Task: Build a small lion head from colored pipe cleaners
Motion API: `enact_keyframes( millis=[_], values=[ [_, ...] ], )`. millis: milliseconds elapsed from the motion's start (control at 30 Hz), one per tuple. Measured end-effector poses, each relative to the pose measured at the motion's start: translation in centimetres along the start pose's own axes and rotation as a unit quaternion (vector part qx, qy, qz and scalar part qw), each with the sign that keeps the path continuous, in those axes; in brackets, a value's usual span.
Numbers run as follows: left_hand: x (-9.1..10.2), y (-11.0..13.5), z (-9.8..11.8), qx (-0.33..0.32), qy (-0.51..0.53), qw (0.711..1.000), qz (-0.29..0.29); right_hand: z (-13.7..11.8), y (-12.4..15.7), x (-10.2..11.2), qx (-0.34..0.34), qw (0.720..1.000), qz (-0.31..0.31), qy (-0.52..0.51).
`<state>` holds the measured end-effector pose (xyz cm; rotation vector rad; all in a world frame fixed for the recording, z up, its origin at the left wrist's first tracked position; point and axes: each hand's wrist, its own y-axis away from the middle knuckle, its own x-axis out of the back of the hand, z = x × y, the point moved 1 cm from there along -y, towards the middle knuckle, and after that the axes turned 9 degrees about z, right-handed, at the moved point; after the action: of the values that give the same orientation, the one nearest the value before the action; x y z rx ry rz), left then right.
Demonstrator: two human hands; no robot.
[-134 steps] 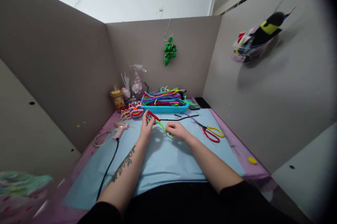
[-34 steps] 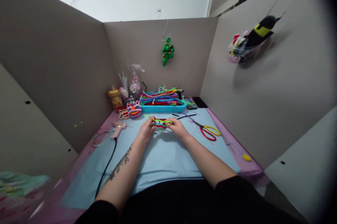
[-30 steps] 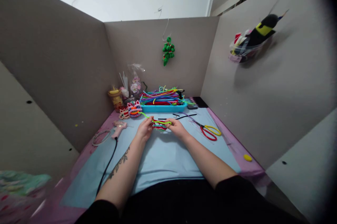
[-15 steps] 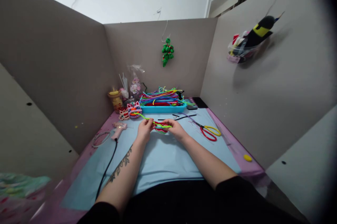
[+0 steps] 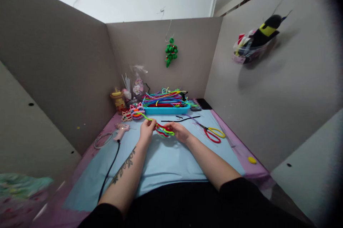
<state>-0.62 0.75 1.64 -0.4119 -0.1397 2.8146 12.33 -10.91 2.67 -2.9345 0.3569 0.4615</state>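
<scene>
My left hand [image 5: 147, 129] pinches the left end of a small striped piece of bent pipe cleaners [image 5: 164, 131] in red, teal and white. A lime-green pipe cleaner [image 5: 144, 116] runs along its edge, and a free end sticks out past my left hand toward the back left. Close by the piece's right end is my right hand [image 5: 180, 130], its fingers stretched out behind it and the thumb apart; whether the fingertips touch it is hard to see. The piece is held above the light blue cloth [image 5: 171, 162].
Behind my hands stands a blue tray [image 5: 166, 111] heaped with pipe cleaners. Colourful animal-face figures [image 5: 137, 111] and a pink glue gun [image 5: 122, 132] lie left. Scissors [image 5: 213, 134] with red and yellow handles and black stems [image 5: 180, 119] lie right. Partitions [image 5: 163, 67] enclose the table.
My right hand has loosened from the right end of the striped piece and its fingers have opened. The piece's right end tilts slightly lower. My left hand keeps its pinch.
</scene>
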Motion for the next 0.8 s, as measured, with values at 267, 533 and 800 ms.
enact_keyframes(
  millis=[267,533,800],
  values=[
    [-0.1,0.4,0.1,-0.044,-0.104,0.994,-0.001,0.7,-0.4,-0.1,-0.022,0.992,0.047,0.117],
    [-0.6,2.7,1.9,-0.366,-0.302,0.865,-0.163,1.0,-0.9,0.3,0.013,0.985,0.141,0.093],
    [-0.9,3.3,1.6,-0.443,-0.353,0.803,-0.185,1.6,-1.2,0.3,0.034,0.982,0.141,0.121]
  ],
)
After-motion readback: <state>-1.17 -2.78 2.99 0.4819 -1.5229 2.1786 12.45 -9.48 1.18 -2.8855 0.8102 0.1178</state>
